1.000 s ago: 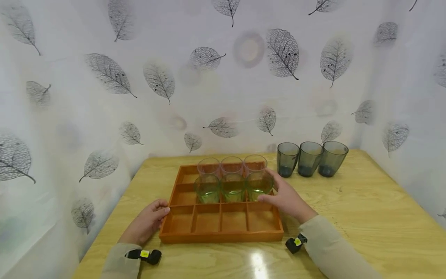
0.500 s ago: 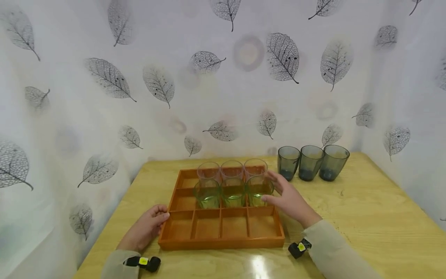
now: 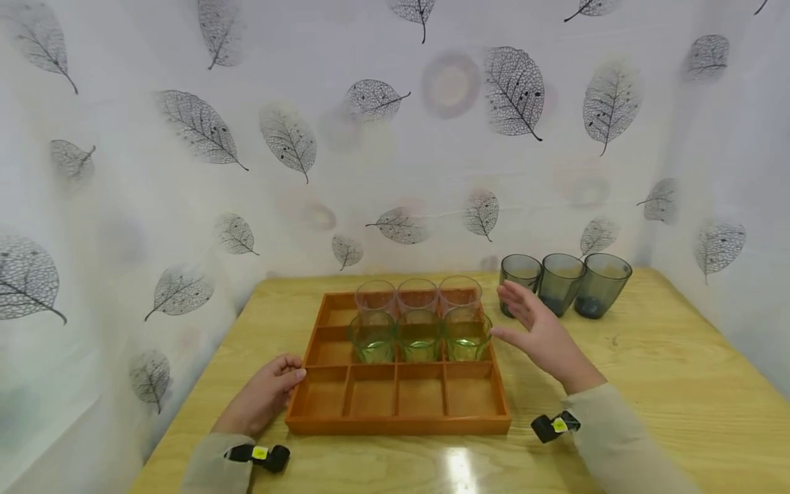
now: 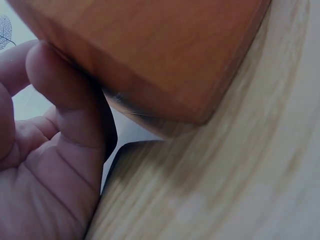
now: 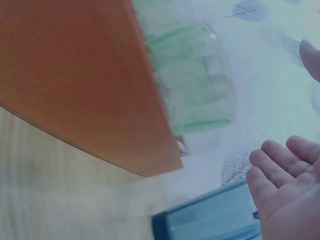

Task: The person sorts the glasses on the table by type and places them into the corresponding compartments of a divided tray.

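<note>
An orange-brown wooden compartment tray (image 3: 398, 425) lies on the table. Three green glasses, the rightmost of them (image 3: 467, 336), stand in its middle row, in the compartments right of the leftmost one. Behind them, three clear, faintly pink glasses (image 3: 460, 291) fill the same columns of the back row. My left hand (image 3: 262, 396) grips the tray's left edge, thumb at the rim; the left wrist view shows that thumb (image 4: 70, 95) against the tray's side wall. Just right of the rightmost green glass, my right hand (image 3: 549, 343) is in the air, fingers extended and thumb spread, holding nothing.
Three smoky grey glasses, one of them (image 3: 603, 285), stand in a row at the back right of the table (image 3: 673, 370), partly behind my right hand. A leaf-patterned white curtain (image 3: 395, 158) hangs along the back and sides.
My right hand has let go of the rightmost green glass and moved off to the right, its fingers straightening. My left hand stays on the tray's edge. The head view has shifted slightly.
</note>
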Demonstrator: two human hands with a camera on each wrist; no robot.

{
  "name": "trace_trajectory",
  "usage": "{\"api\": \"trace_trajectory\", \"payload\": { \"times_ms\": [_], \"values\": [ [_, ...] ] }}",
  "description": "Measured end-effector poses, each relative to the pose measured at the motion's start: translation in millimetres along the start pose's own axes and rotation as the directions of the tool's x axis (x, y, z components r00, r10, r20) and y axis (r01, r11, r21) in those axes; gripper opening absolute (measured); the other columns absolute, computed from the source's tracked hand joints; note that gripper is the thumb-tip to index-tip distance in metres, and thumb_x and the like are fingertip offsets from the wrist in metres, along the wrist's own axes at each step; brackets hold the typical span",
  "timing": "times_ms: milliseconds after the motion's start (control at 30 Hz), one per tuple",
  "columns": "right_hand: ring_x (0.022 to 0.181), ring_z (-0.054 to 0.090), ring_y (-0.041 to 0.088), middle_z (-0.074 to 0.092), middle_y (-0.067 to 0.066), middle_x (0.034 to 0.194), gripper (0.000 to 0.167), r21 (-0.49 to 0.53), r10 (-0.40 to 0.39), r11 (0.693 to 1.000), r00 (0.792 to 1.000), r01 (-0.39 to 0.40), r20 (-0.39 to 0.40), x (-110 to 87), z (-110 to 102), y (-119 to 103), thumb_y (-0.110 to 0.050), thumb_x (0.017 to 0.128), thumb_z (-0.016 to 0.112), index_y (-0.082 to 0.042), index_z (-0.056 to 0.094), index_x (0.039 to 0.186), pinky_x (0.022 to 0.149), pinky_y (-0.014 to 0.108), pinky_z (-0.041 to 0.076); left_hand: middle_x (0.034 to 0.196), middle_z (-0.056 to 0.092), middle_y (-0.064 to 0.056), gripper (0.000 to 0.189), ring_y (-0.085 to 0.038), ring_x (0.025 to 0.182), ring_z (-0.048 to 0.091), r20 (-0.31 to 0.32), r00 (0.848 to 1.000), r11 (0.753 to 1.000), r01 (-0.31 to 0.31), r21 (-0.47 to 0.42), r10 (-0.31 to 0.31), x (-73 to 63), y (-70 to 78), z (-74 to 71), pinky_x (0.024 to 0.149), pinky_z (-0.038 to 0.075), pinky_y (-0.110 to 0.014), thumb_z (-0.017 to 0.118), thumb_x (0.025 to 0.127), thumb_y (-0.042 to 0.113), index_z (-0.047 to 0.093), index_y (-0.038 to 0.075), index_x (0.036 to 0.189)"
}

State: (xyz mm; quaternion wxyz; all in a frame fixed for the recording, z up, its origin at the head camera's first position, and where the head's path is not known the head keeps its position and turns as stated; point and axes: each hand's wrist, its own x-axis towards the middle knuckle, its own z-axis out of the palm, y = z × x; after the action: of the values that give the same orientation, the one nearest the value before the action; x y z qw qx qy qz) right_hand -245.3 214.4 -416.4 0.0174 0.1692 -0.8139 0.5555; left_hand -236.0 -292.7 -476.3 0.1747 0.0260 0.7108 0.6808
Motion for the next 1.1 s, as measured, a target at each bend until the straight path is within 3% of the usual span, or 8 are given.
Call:
{"api": "trace_trajectory", "payload": {
  "times_ms": [300, 433, 600, 733, 800, 900, 1033, 1100],
  "values": [
    [0.149, 0.025, 0.034, 0.025, 0.008, 0.164, 0.087, -0.073, 0.002, 0.997, 0.998, -0.006, -0.056, -6.6, -35, -10, -0.029, 0.098, 0.069, -0.018, 0.012, 0.163, 0.114, 0.052, 0.027, 0.086, 0.049, -0.001, 0.019, -0.012, 0.064, 0.045, 0.001, 1.0, 1.0, -0.002, 0.016, 0.002, -0.5, 0.2, 0.7, 0.058, 0.044, -0.025, 0.058, 0.104, 0.018, 0.046, 0.005, 0.111],
    [0.149, 0.024, 0.033, 0.024, 0.006, 0.165, 0.088, -0.112, 0.012, 0.993, 0.995, -0.024, -0.103, -8.0, -55, -9, -0.028, 0.099, 0.069, -0.021, 0.011, 0.163, 0.113, 0.032, 0.033, 0.086, 0.048, -0.002, 0.019, -0.013, 0.065, 0.044, -0.015, 1.0, 1.0, 0.005, 0.021, -0.005, 1.2, 0.2, 1.4, 0.059, 0.043, -0.025, 0.059, 0.104, 0.019, 0.046, 0.006, 0.112],
    [0.151, 0.02, 0.032, 0.02, 0.004, 0.167, 0.089, -0.148, 0.042, 0.987, 0.987, -0.065, -0.158, -13.2, -80, -1, -0.03, 0.099, 0.068, -0.027, 0.006, 0.163, 0.096, 0.002, 0.031, 0.086, 0.048, -0.001, 0.019, -0.013, 0.065, 0.044, -0.009, 1.0, 1.0, 0.011, 0.022, -0.011, 0.6, 0.3, 1.3, 0.059, 0.043, -0.025, 0.058, 0.104, 0.019, 0.046, 0.007, 0.111],
    [0.152, 0.015, 0.032, 0.013, 0.005, 0.168, 0.09, -0.187, 0.067, 0.977, 0.978, -0.104, -0.196, -18.2, -99, 7, -0.033, 0.1, 0.066, -0.03, 0.001, 0.163, 0.104, 0.007, 0.028, 0.088, 0.048, -0.001, 0.021, -0.013, 0.066, 0.045, 0.0, 1.0, 1.0, 0.008, 0.025, -0.008, -0.7, 0.3, 1.5, 0.06, 0.043, -0.025, 0.058, 0.104, 0.019, 0.045, 0.005, 0.113],
    [0.152, 0.012, 0.033, 0.011, 0.006, 0.168, 0.091, -0.199, 0.075, 0.973, 0.973, -0.12, -0.217, -18.7, -108, 10, -0.034, 0.101, 0.065, -0.028, -0.001, 0.163, 0.115, 0.022, 0.024, 0.088, 0.049, -0.001, 0.022, -0.013, 0.066, 0.045, -0.012, 1.0, 1.0, 0.014, 0.018, -0.014, -0.4, 0.1, 2.2, 0.06, 0.043, -0.025, 0.059, 0.104, 0.019, 0.045, 0.005, 0.114],
    [0.153, 0.011, 0.031, 0.01, 0.006, 0.168, 0.092, -0.218, 0.071, 0.968, 0.966, -0.127, -0.249, -17.8, -122, 15, -0.034, 0.101, 0.065, -0.026, -0.003, 0.163, 0.115, 0.02, 0.022, 0.088, 0.049, -0.001, 0.023, -0.013, 0.066, 0.045, -0.019, 1.0, 1.0, 0.017, 0.01, -0.016, 1.1, -1.4, 1.6, 0.059, 0.043, -0.025, 0.06, 0.103, 0.019, 0.045, 0.005, 0.114],
    [0.153, 0.009, 0.027, 0.008, -0.001, 0.169, 0.09, -0.231, 0.054, 0.965, 0.959, -0.121, -0.277, -17.5, -139, 20, -0.034, 0.101, 0.063, -0.03, -0.003, 0.162, 0.095, -0.003, 0.021, 0.088, 0.049, -0.001, 0.022, -0.012, 0.065, 0.045, -0.007, 1.0, 1.0, -0.001, 0.009, 0.001, 0.8, -1.8, 0.7, 0.058, 0.043, -0.025, 0.059, 0.104, 0.018, 0.045, 0.005, 0.114],
    [0.153, 0.009, 0.025, 0.008, -0.003, 0.169, 0.089, -0.23, 0.049, 0.966, 0.955, -0.12, -0.293, -17.3, -145, 22, -0.034, 0.102, 0.063, -0.032, -0.003, 0.162, 0.097, -0.002, 0.021, 0.087, 0.05, -0.001, 0.021, -0.012, 0.065, 0.045, -0.002, 1.0, 1.0, -0.007, 0.009, 0.007, 0.2, -1.3, 0.7, 0.058, 0.043, -0.025, 0.059, 0.104, 0.018, 0.045, 0.004, 0.114]
  ]
}}
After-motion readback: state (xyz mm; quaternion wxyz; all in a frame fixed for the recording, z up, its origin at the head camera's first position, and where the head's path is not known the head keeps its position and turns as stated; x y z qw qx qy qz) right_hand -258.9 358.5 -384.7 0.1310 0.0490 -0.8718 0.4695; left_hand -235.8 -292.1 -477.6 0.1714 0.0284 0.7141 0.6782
